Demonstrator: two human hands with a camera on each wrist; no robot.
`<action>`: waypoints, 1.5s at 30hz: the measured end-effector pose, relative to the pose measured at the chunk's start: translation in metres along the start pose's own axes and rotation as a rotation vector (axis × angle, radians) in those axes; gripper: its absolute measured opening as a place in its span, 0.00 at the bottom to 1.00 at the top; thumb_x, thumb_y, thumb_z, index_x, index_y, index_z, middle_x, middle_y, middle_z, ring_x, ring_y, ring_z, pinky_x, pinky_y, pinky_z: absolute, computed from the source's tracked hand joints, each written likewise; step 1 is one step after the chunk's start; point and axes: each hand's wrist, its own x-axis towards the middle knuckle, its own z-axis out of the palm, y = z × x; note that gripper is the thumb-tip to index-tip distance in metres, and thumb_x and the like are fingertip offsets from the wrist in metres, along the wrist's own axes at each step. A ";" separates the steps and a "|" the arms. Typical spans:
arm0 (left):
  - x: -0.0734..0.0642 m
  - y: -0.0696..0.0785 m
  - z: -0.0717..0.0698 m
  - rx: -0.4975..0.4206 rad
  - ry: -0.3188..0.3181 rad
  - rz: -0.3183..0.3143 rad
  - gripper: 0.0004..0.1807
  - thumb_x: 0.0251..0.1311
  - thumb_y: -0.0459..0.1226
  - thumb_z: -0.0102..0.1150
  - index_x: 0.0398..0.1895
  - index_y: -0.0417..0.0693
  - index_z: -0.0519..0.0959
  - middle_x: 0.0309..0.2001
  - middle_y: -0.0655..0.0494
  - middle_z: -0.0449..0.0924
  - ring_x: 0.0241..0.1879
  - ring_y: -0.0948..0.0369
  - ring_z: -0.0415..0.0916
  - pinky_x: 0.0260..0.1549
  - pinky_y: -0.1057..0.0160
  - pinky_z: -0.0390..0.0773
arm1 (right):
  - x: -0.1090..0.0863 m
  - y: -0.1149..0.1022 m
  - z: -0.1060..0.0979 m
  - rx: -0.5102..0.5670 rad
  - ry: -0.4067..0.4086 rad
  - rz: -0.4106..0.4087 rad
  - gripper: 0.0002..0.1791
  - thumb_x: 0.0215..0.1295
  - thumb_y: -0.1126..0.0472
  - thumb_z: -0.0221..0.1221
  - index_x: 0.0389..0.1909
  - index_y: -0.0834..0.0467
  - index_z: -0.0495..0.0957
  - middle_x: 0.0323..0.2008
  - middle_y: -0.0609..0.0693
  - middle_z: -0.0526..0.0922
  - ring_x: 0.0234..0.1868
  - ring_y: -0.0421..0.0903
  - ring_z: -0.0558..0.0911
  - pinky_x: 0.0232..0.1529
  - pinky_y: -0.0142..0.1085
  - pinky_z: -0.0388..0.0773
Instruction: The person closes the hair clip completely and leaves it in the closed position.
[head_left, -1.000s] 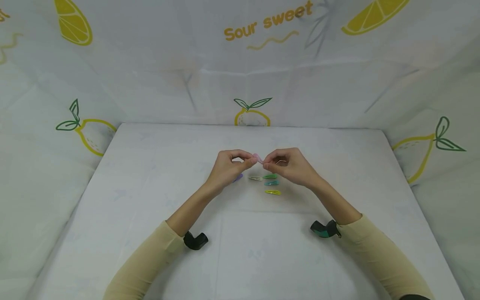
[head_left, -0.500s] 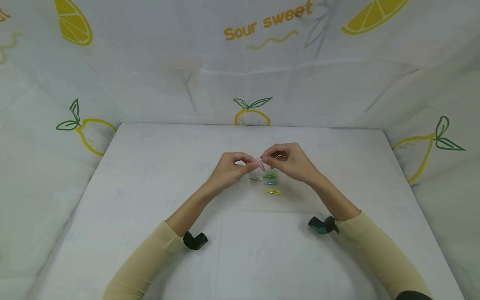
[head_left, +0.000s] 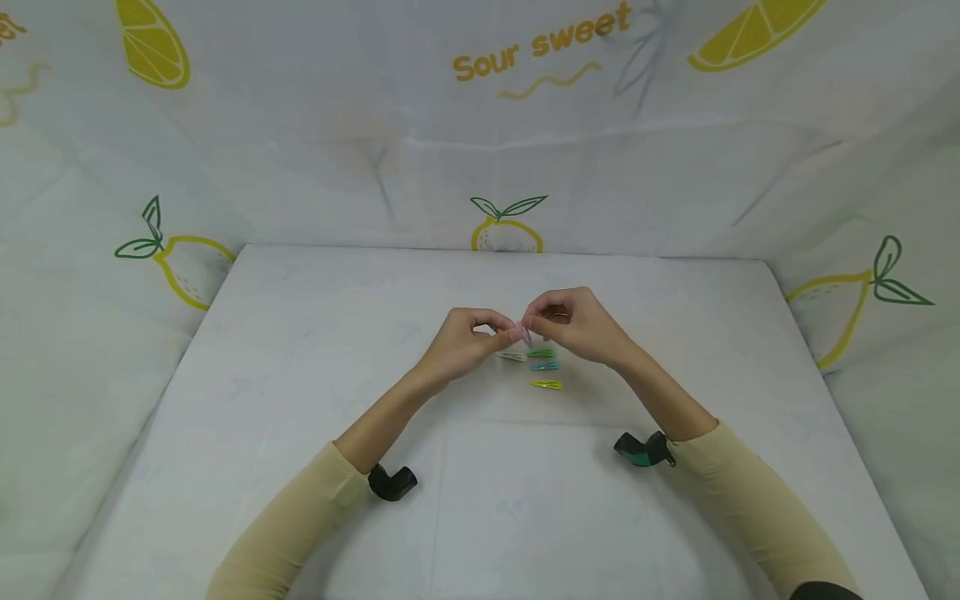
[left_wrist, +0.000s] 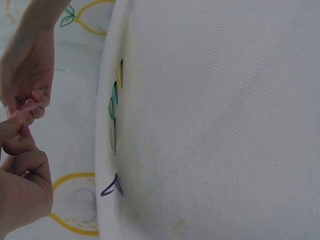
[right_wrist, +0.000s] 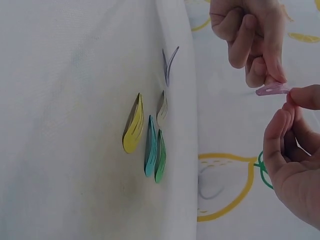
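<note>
Above the table, a pink snap hair clip (right_wrist: 272, 89) is pinched between both hands. My left hand (head_left: 467, 342) holds it with thumb and forefinger, and the right hand (head_left: 577, 327) grips its other end in the same way. In the head view part of the clip hangs below the meeting fingertips. Beneath the hands lie a green hair clip (head_left: 541, 353), a blue one (head_left: 544, 366), a yellow one (head_left: 547, 385) and a whitish one (head_left: 512, 357). A purple hair clip (left_wrist: 111, 188) with spread halves shows in the wrist views; in the head view my left hand hides it.
A white cloth covers the table (head_left: 510, 517). Lemon-printed white fabric (head_left: 300, 125) rises behind it and along both sides. A black wrist-camera mount (head_left: 392, 482) sits at the left sleeve, and another mount (head_left: 643, 450) at the right one.
Both hands have drawn slightly closer, the left shifting right and the right a little up and left. The pink hair clip has turned to point downward. The left hand now covers the purple one.
</note>
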 end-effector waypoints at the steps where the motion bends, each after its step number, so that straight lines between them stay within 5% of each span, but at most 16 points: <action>1: 0.000 0.000 0.000 0.002 0.003 0.003 0.11 0.71 0.48 0.71 0.42 0.50 0.91 0.48 0.40 0.92 0.22 0.63 0.66 0.32 0.63 0.66 | 0.000 0.000 0.000 -0.002 -0.001 0.001 0.07 0.76 0.68 0.60 0.42 0.65 0.87 0.42 0.66 0.87 0.40 0.57 0.85 0.44 0.28 0.83; 5: 0.001 -0.002 0.000 0.002 0.024 0.018 0.10 0.70 0.46 0.73 0.42 0.50 0.92 0.45 0.42 0.92 0.20 0.66 0.63 0.27 0.65 0.61 | 0.001 0.000 0.002 -0.008 0.003 0.004 0.08 0.77 0.67 0.60 0.42 0.65 0.86 0.41 0.67 0.86 0.36 0.48 0.82 0.41 0.30 0.81; 13: 0.002 -0.003 -0.001 0.020 0.041 0.034 0.09 0.68 0.43 0.75 0.45 0.49 0.93 0.38 0.59 0.91 0.20 0.66 0.61 0.24 0.67 0.59 | 0.002 -0.002 0.004 -0.013 0.044 0.020 0.08 0.79 0.66 0.59 0.47 0.65 0.85 0.45 0.69 0.86 0.36 0.50 0.82 0.42 0.31 0.79; 22: 0.004 -0.007 0.001 0.013 0.017 0.030 0.09 0.69 0.42 0.74 0.46 0.48 0.93 0.44 0.55 0.93 0.22 0.64 0.68 0.27 0.67 0.64 | 0.002 -0.006 0.006 0.006 0.064 0.030 0.09 0.81 0.61 0.61 0.49 0.64 0.85 0.45 0.64 0.86 0.38 0.48 0.83 0.45 0.34 0.79; 33: 0.003 -0.006 0.002 0.013 0.013 0.011 0.10 0.69 0.43 0.73 0.46 0.47 0.92 0.45 0.56 0.90 0.19 0.67 0.64 0.26 0.67 0.62 | 0.002 -0.008 0.007 0.024 0.075 0.046 0.10 0.82 0.60 0.60 0.49 0.64 0.84 0.47 0.66 0.85 0.38 0.47 0.83 0.45 0.35 0.78; 39: 0.003 -0.008 -0.001 0.026 0.037 0.013 0.09 0.71 0.43 0.72 0.45 0.49 0.92 0.46 0.47 0.93 0.20 0.66 0.68 0.29 0.67 0.66 | 0.001 -0.003 0.005 0.020 0.102 0.072 0.12 0.81 0.59 0.60 0.49 0.64 0.84 0.45 0.61 0.85 0.37 0.45 0.83 0.46 0.36 0.75; 45: 0.003 -0.006 -0.006 0.068 0.047 0.024 0.08 0.71 0.43 0.72 0.43 0.49 0.92 0.32 0.53 0.85 0.18 0.66 0.61 0.23 0.68 0.61 | 0.001 0.003 0.004 0.022 0.107 0.073 0.12 0.80 0.60 0.61 0.51 0.66 0.84 0.46 0.65 0.85 0.39 0.45 0.84 0.50 0.32 0.77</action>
